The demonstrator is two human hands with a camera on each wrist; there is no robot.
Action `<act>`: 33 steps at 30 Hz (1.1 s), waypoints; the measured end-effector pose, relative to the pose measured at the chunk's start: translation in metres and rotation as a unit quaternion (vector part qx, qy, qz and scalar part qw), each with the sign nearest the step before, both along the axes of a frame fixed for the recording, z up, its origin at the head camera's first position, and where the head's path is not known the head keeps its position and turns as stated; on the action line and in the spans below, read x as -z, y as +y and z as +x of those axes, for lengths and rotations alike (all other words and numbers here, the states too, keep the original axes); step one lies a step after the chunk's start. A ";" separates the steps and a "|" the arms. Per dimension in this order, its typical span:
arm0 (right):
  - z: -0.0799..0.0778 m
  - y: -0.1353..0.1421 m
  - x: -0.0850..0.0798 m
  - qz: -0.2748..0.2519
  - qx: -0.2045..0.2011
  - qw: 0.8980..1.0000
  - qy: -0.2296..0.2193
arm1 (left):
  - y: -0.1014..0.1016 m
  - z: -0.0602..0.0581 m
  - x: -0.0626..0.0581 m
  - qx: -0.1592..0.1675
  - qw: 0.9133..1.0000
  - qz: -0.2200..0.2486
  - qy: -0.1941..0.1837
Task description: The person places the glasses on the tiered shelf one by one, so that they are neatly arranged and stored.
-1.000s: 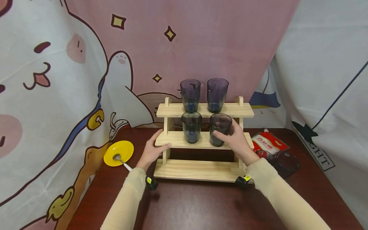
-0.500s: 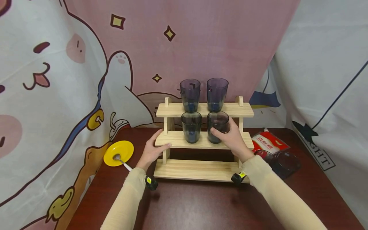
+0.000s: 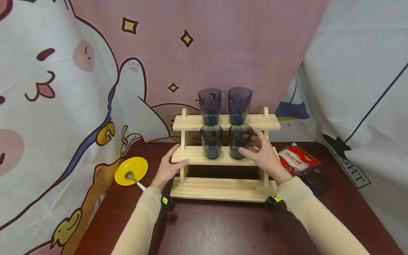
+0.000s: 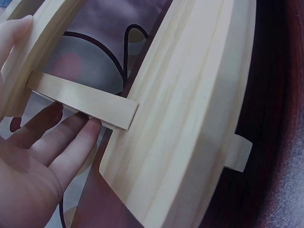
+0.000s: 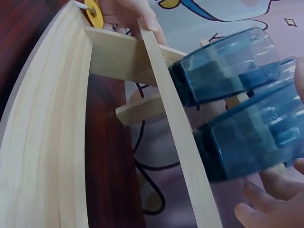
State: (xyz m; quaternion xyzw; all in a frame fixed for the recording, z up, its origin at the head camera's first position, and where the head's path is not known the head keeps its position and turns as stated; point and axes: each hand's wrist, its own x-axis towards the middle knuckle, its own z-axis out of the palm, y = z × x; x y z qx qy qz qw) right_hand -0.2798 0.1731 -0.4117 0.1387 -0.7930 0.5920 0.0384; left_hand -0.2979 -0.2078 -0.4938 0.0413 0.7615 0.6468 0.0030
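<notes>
A three-tier wooden shelf (image 3: 220,187) stands on the table. My left hand (image 3: 167,170) holds the left end of its middle tier, thumb on the board; in the left wrist view its fingers (image 4: 78,147) reach the side post. Two dark tinted glasses stand upright on that tier: a left glass (image 3: 211,141) and a right glass (image 3: 239,141). My right hand (image 3: 266,156) is around the right side of the right glass, fingers spread. The right wrist view shows a gap between its fingertips (image 5: 247,213) and that glass (image 5: 251,133). On the top tier stand two purplish glasses (image 3: 210,106).
A yellow plate (image 3: 140,163) bearing a white-handled spoon (image 3: 139,184) lies left of the shelf. Beyond my right hand are a red and white packet (image 3: 298,157) and another dark glass item (image 3: 317,180). A printed cloth (image 3: 255,42) hangs behind.
My right hand shifts the right glass slightly left and back on the middle tier, then loosens and draws off to the right. My left hand stays put.
</notes>
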 end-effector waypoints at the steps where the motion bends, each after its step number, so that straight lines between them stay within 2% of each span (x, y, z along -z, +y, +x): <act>1: 0.003 0.004 -0.001 0.006 0.000 1.000 0.002 | 0.000 0.000 -0.001 0.001 1.000 0.001 -0.002; 10: 0.026 0.045 -0.006 0.078 0.014 0.995 0.052 | 0.006 0.016 -0.026 0.009 1.000 0.006 0.002; 15: 0.043 0.070 -0.014 0.114 0.037 0.989 0.088 | 0.007 0.017 -0.026 0.009 1.000 0.008 0.000; 19: 0.054 0.091 -0.014 0.139 0.072 0.983 0.094 | 0.007 0.018 -0.027 0.007 1.000 0.004 -0.001; 27: 0.068 0.132 -0.003 0.176 0.114 0.972 0.105 | 0.007 0.019 -0.029 0.007 1.000 -0.001 0.000; 33: 0.079 0.161 0.011 0.188 0.152 0.967 0.085 | 0.007 0.020 -0.030 0.007 1.000 -0.003 0.000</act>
